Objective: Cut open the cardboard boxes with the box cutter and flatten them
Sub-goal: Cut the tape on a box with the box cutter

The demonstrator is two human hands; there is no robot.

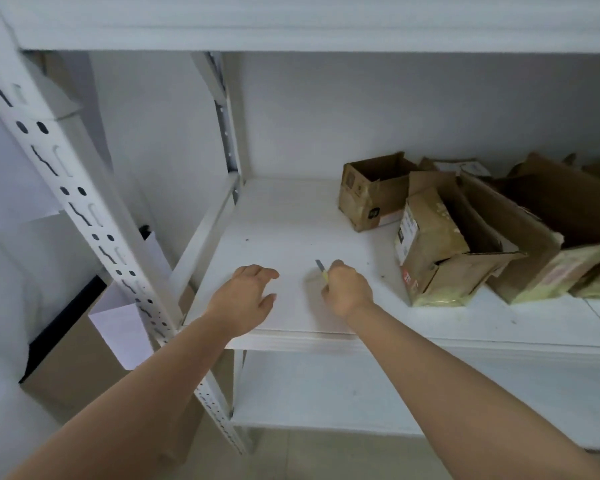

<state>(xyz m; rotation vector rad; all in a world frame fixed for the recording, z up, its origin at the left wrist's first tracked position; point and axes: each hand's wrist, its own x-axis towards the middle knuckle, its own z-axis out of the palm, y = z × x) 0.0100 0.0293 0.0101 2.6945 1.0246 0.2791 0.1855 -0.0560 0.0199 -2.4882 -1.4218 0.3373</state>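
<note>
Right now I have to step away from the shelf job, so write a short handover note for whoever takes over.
Right hand grips the box cutter, blade out, above the shelf.
Left hand rests open on the shelf, holding nothing.
Cardboard boxes sit at the shelf's right, flaps open, none flattened.
Left: pull a box over, cut it open, flatten it, then repeat for the others.
</note>
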